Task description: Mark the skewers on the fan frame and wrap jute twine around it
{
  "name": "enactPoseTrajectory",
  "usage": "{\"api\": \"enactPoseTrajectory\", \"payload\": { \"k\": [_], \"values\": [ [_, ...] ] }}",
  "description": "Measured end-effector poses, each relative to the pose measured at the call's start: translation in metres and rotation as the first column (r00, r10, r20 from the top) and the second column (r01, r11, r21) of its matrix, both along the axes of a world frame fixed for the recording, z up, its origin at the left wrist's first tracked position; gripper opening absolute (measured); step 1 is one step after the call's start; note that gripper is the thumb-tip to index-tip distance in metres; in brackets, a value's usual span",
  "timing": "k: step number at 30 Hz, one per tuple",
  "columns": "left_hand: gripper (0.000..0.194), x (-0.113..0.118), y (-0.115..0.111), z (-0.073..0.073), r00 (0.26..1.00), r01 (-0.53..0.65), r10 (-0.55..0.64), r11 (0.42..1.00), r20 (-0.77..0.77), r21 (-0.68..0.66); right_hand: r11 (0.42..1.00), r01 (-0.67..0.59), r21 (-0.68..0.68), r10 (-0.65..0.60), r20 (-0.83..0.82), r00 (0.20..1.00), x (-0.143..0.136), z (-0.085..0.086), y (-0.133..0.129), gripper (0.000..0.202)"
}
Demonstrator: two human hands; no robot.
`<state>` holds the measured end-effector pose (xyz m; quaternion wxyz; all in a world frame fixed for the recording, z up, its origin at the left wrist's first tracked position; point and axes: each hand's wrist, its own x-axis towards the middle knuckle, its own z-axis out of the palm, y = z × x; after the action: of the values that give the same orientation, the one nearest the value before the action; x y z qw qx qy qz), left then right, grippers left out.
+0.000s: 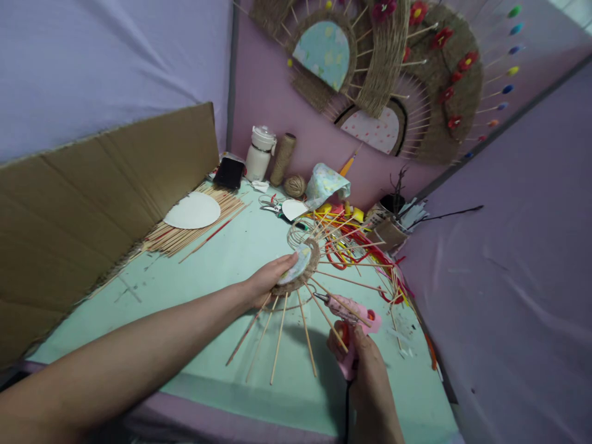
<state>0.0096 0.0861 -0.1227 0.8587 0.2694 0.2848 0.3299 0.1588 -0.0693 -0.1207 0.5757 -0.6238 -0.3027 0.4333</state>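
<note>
Head view looks down on a pale green desk (222, 271). The left hand (271, 280) is closed on a small fan-shaped craft piece (300, 265), fingers over its patterned half-round centre and its jute-wrapped rim, holding it lifted above the middle of the desk. Thin wooden sticks (280, 336) splay out from that rim like spokes toward the near edge. The right hand (358, 357) is clamped around the grip of a pink glue gun (351, 314), whose nozzle points at the rim on the piece's right side; its black cord drops past the near edge. By my judgement the piece is very light and fairly fragile: the sticks are stiff but thin and would snap or pull loose if gripped, so the wrapped hub is the safe place to hold. Along the far edge lie scissors (272, 206), a ball of twine (295, 185), a twine spool (282, 158) and a white bottle (259, 154). Spare sticks (194, 231) lie by the left edge under a white half-round card (193, 211).
</note>
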Motion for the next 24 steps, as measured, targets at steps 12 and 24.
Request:
{"api": "enactPoseTrajectory", "payload": {
  "k": [12, 24],
  "values": [
    [0.024, 0.000, -0.001, 0.001, 1.000, 0.004, -0.004, 1.000, -0.010, -0.001, 0.999, -0.046, -0.012, 0.046, 0.016, 0.999, 0.000, 0.001, 0.001, 0.053],
    [0.020, 0.000, -0.001, 0.003, 1.000, -0.005, 0.006, 1.000, 0.025, -0.019, 0.998, -0.043, -0.040, 0.039, -0.081, 0.996, 0.007, -0.017, 0.000, 0.054]
  ]
}}
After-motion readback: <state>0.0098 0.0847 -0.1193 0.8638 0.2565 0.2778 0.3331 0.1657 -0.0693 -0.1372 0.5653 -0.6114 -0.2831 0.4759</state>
